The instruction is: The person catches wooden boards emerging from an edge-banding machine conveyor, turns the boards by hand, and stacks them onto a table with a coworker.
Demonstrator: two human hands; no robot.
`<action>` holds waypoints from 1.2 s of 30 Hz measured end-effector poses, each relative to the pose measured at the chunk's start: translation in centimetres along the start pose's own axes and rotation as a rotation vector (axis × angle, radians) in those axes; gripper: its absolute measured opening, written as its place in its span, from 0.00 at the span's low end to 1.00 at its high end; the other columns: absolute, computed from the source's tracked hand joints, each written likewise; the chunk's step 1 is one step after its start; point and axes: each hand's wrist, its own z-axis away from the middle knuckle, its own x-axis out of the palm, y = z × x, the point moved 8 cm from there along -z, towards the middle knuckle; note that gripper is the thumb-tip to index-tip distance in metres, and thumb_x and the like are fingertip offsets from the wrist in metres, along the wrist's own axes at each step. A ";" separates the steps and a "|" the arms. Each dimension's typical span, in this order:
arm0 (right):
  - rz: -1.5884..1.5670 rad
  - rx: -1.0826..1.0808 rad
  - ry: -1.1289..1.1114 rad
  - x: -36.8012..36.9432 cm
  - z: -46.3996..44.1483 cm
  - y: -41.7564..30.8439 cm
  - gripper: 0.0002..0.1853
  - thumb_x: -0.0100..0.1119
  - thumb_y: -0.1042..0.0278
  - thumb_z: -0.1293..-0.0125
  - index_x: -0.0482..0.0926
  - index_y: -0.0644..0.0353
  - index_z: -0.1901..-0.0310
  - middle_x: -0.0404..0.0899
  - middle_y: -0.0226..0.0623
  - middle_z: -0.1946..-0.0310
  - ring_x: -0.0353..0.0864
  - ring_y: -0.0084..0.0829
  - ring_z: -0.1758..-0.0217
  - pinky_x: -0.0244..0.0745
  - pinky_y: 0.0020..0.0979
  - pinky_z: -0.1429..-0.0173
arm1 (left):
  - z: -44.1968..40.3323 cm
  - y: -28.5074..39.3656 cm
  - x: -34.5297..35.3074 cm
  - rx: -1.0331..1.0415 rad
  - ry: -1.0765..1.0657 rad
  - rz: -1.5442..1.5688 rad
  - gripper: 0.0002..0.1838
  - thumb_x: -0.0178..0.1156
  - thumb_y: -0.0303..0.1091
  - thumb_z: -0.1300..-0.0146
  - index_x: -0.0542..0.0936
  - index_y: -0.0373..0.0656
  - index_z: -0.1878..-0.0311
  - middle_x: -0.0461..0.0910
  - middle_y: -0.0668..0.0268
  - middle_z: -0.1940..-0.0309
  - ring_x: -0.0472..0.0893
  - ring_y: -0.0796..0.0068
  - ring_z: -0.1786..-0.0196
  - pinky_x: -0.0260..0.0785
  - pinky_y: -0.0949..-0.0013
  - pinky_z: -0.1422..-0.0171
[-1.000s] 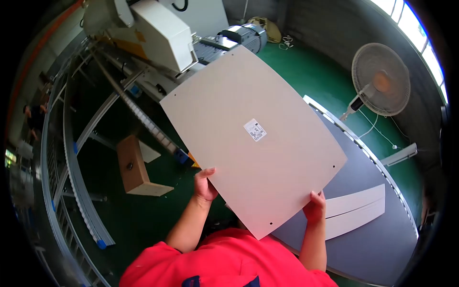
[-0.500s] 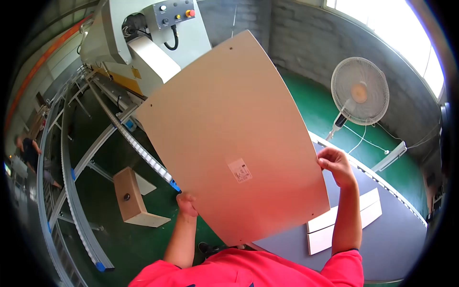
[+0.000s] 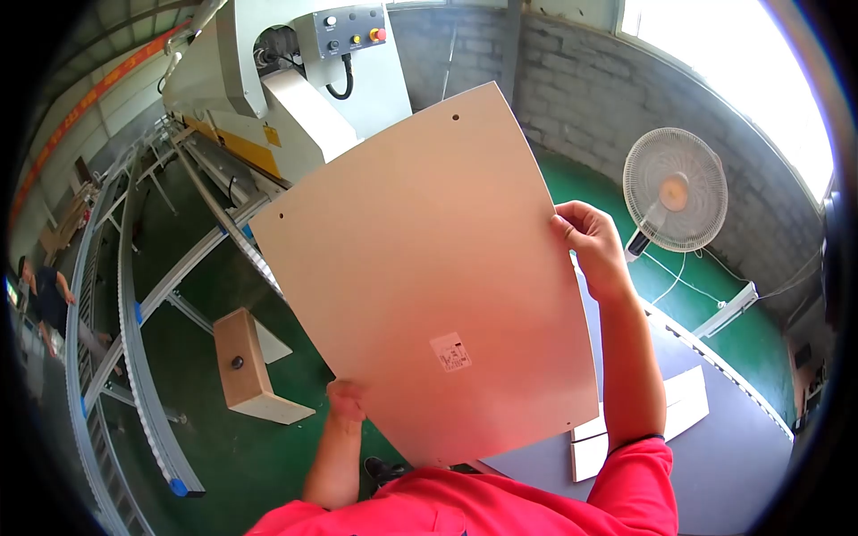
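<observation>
Fingers of the left hand (image 3: pixel 347 400) pinch the edge of one big panel (image 3: pixel 420 268) at its seven o'clock, thumb on the face; those of the right hand (image 3: pixel 594 248) are bent, pinching the edge at two o'clock. From the left, one person (image 3: pixel 49 290) stands at nine o'clock; one wooden box (image 3: pixel 241 366) with one dark knob (image 3: pixel 237 363) sits on the floor at eight; one machine (image 3: pixel 308 116) with one red button (image 3: pixel 379 35) fills eleven. Tilted, the panel takes the middle, bearing one label (image 3: pixel 450 352); two pale strips (image 3: pixel 684 400) lie on one grey table (image 3: pixel 728 447) at four; one fan (image 3: pixel 675 189) stands towards two.
</observation>
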 end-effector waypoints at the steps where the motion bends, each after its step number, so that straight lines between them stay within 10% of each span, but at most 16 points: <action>1: 0.017 0.021 0.012 0.1 0.0 0.2 0.09 0.60 0.70 0.27 0.81 0.69 0.57 0.82 0.31 0.67 0.77 0.18 0.66 0.73 0.23 0.60 | 0.2 0.0 -0.3 0.000 -0.002 0.023 0.38 0.55 0.25 0.56 0.72 0.26 0.35 0.78 0.45 0.41 0.78 0.46 0.39 0.74 0.53 0.37; 11: 0.160 -0.072 0.000 2.5 -1.9 -2.1 0.11 0.58 0.63 0.27 0.81 0.63 0.61 0.78 0.26 0.72 0.74 0.17 0.72 0.71 0.23 0.65 | 3.6 -2.5 -9.8 -0.063 0.017 -0.007 0.30 0.59 0.28 0.53 0.78 0.26 0.43 0.84 0.48 0.52 0.85 0.53 0.54 0.80 0.55 0.54; 30: -0.104 0.002 0.034 5.2 -11.9 -2.0 0.13 0.56 0.55 0.23 0.82 0.57 0.56 0.80 0.21 0.70 0.74 0.13 0.71 0.69 0.20 0.64 | 4.3 -2.0 -3.9 -0.220 0.163 -0.006 0.31 0.59 0.21 0.57 0.78 0.33 0.42 0.84 0.59 0.55 0.84 0.67 0.53 0.80 0.63 0.49; 36: -0.022 0.106 -0.113 4.1 -13.7 2.6 0.16 0.55 0.51 0.23 0.81 0.56 0.57 0.78 0.19 0.71 0.72 0.12 0.72 0.67 0.19 0.66 | 4.7 -1.7 -3.9 -0.206 0.251 -0.048 0.36 0.57 0.24 0.59 0.73 0.29 0.39 0.82 0.52 0.50 0.84 0.56 0.51 0.81 0.57 0.49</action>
